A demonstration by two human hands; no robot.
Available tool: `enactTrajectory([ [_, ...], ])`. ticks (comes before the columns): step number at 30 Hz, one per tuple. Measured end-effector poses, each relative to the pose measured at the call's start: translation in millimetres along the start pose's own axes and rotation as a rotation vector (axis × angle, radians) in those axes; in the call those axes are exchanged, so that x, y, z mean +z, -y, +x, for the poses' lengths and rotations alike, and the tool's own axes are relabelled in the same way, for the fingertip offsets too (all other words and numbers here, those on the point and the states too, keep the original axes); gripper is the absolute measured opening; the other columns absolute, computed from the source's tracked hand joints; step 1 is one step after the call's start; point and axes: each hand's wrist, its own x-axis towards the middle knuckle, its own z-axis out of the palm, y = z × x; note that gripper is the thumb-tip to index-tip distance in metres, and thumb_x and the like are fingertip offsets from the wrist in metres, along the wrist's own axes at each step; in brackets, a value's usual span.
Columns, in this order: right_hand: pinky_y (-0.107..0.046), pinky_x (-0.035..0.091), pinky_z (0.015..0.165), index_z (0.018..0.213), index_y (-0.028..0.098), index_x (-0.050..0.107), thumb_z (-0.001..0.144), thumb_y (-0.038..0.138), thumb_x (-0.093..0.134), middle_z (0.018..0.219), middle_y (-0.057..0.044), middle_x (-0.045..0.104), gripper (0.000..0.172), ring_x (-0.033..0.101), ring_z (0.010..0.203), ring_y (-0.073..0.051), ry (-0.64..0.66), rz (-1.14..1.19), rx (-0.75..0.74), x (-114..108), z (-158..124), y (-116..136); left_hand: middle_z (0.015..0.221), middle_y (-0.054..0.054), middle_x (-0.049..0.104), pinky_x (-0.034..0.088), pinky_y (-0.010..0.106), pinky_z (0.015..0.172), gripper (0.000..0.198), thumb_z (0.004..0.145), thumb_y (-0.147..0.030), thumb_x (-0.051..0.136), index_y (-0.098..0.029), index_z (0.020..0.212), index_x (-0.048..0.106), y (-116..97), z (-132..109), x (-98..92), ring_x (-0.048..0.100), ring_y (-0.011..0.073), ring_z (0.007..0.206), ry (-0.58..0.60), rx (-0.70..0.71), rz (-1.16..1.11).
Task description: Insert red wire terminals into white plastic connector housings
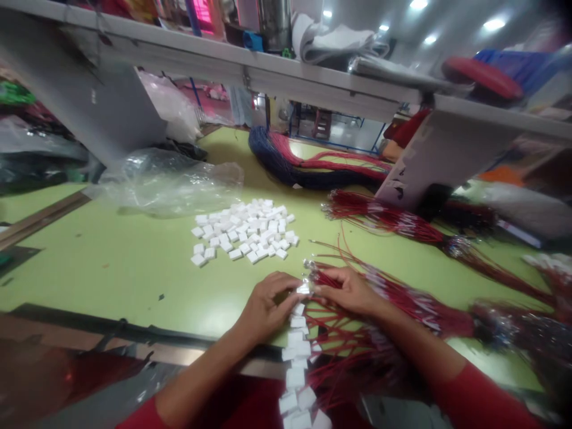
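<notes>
My left hand [272,304] pinches a white plastic connector [302,290] between thumb and fingers, close to the table's front edge. Facing it, my right hand [346,290] is closed on red wires [322,277] whose ends meet the connector; whether the ends sit inside it I cannot tell. A row of white connectors [295,344] on red wires runs down from my hands over the edge toward my lap. Beyond my hands lies a loose pile of white connectors [250,229] on the green table [147,256].
Bundles of red wires [402,223] with metal ends lie on the right. Blue and pink wire bundles [286,161] rest at the back, beside a clear plastic bag [170,182]. A shelf [214,53] crosses above, held by a panel [442,155] at right.
</notes>
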Motion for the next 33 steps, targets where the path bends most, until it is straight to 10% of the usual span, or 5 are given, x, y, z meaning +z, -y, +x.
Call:
enactTrajectory([
  [4,-0.026,0.042,0.07,0.077,0.014,0.068,0.084,0.043,0.068,0.079,-0.002,0.061,0.03,0.055,0.075,-0.015,-0.215,-0.163,-0.205,-5.9,3.5,3.7,0.099,0.007,0.069,0.053,0.037,0.076,0.019,0.093,-0.03,0.058,-0.023,0.106,0.07,11.1,14.0,-19.3,0.063,0.0219,0.089,0.047,-0.078,0.156],
  [11,-0.024,0.04,0.059,0.082,0.015,0.059,0.091,0.051,0.059,0.067,0.001,0.056,0.036,0.051,0.06,-0.012,-0.051,-0.035,-0.015,-9.1,0.8,4.6,0.102,0.011,0.063,0.044,0.038,0.075,0.029,0.083,-0.011,0.052,-0.021,0.1,0.073,53.1,50.4,-39.6,0.053,0.0269,0.088,0.131,0.104,0.734],
  [33,-0.023,0.038,0.061,0.079,0.013,0.067,0.083,0.035,0.065,0.069,0.002,0.057,0.022,0.047,0.063,-0.011,-0.146,-0.113,-0.048,-5.2,-4.0,15.6,0.102,0.004,0.066,0.049,0.038,0.085,0.012,0.095,-0.029,0.059,-0.024,0.106,0.062,0.8,20.0,-15.2,0.061,0.0209,0.096,0.138,-0.057,-0.039],
])
